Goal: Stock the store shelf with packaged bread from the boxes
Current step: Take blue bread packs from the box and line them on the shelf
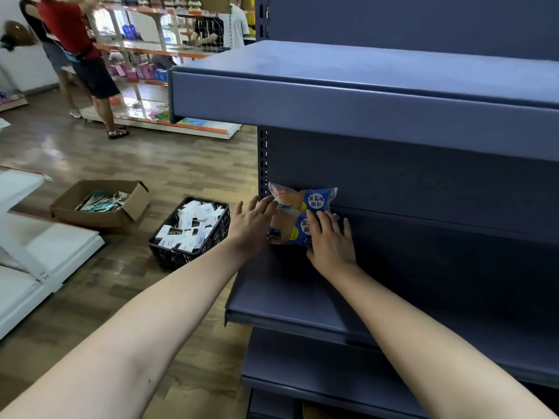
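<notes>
A dark blue metal shelf (302,291) fills the right of the frame, another board above it; wood-plank floor lies to the left. Two bread packs sit at the shelf's back left corner, in the middle of the frame: the upper bread pack (302,197) stands against the back panel, the lower bread pack (289,229) just before it. The left hand (252,225) lies flat, fingers spread, against their left side. The right hand (331,241) lies flat on the lower pack's right part, gripping nothing. Rightward the board is bare. On the floor at left stand a black crate (190,234) and a cardboard box (101,204).
</notes>
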The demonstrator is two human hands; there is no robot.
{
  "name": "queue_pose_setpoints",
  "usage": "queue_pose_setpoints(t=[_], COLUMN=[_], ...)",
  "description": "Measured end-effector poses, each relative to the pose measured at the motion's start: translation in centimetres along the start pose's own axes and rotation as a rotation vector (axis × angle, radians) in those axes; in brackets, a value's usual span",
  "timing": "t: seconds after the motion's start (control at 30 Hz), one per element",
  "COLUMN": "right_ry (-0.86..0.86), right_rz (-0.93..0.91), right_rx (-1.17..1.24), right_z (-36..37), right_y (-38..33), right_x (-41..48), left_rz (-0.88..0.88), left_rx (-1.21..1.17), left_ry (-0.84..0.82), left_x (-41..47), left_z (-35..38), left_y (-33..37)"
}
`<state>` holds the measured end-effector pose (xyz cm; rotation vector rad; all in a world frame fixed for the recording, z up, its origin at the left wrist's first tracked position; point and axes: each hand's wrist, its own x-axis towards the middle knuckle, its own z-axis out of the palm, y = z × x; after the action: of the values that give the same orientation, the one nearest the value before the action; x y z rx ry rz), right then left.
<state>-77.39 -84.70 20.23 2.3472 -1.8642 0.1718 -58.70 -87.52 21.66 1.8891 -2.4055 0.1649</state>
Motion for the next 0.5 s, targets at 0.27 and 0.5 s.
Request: queue_pose_setpoints(t=[0.27, 0.5], right_ry=[-0.053, -0.148], right_rz=[0.066, 0.077], right_rx=[0.064, 0.138], right_z=[0.2, -0.5], right_y=[0.2, 0.0], right_x=[1.1, 1.4], left_rz=[-0.004, -0.005], left_rx=[0.032, -0.07], left_ry=[-0.078, -0.188], left_x=[1.5, 1.5], left_z=[-0.6, -0.8], left_y=[0.0, 0.0])
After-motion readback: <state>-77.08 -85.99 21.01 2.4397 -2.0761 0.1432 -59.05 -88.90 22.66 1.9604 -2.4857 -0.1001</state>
